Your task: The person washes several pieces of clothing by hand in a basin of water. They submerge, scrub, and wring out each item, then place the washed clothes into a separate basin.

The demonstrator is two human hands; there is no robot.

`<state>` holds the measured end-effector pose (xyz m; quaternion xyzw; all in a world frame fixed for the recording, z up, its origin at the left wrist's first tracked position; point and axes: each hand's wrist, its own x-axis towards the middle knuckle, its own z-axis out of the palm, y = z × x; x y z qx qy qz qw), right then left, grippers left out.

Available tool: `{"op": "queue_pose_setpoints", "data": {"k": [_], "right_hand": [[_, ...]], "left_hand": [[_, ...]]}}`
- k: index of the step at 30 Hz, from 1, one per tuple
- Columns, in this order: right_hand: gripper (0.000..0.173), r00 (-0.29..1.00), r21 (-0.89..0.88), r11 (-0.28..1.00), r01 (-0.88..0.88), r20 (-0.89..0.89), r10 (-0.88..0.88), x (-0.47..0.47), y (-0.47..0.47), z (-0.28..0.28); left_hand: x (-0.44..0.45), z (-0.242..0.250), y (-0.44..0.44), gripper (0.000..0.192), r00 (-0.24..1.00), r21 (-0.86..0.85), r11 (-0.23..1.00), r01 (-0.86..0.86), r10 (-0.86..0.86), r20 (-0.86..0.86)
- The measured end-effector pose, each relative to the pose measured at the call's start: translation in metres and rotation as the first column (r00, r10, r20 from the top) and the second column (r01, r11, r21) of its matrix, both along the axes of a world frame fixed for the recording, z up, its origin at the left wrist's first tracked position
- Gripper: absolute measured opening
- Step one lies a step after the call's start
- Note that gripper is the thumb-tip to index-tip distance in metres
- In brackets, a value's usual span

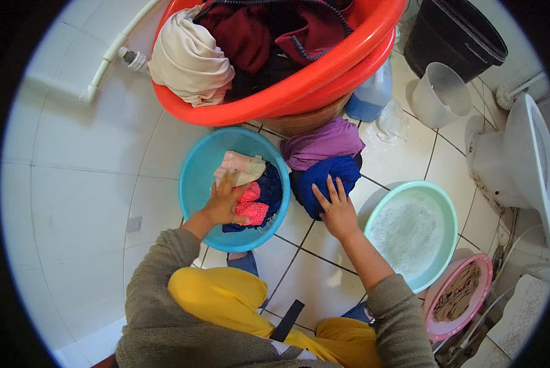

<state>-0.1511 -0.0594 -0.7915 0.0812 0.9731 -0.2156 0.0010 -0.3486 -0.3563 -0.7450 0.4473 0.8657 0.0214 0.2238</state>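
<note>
My left hand (226, 200) reaches into a blue plastic basin (196, 184). Its fingers are spread at a pale pink and cream cloth (241, 167) and a bright coral dotted cloth (252, 213). Dark navy fabric (272, 184) lies beside and under these in the basin. My right hand (338, 209) rests with parted fingers on a bunched royal blue cloth (330, 172), right of the basin. Behind that cloth lies a crumpled purple cloth (323, 142). Some dark material shows around the royal blue cloth; what it is I cannot tell.
Red tubs (275, 103) at the back hold a cream cloth (190, 57) and maroon clothing (247, 41). To the right stand a mint basin (452, 230) of sudsy water, a pink basin (486, 276), a toilet (509, 152), a black bucket (445, 37) and a jug of blue liquid (371, 94).
</note>
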Motion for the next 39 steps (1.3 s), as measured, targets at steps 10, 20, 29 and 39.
{"op": "queue_pose_setpoints", "data": {"k": [10,20,29,39], "right_hand": [[0.082,0.982,-0.054,0.992,-0.111,0.145,0.117,-0.008,0.017,0.02],[0.049,0.998,-0.275,0.961,-0.003,0.058,0.02,0.048,0.063,0.081],[0.028,0.962,-0.487,0.834,0.258,0.208,-0.176,0.133,0.081,0.092],[0.028,0.946,-0.607,0.725,0.325,0.21,-0.248,0.139,0.088,0.087]], "left_hand": [[-0.048,-0.065,-0.008,0.09,0.998,-0.172,0.984,0.038,-0.028,0.06],[-0.075,-0.007,-0.054,0.064,0.705,0.221,0.807,-0.548,0.303,0.642],[-0.051,0.061,-0.098,0.066,0.355,0.083,0.513,-0.854,0.459,0.815],[-0.034,0.057,-0.132,0.054,0.059,-0.036,0.277,-0.96,0.329,0.943]]}}
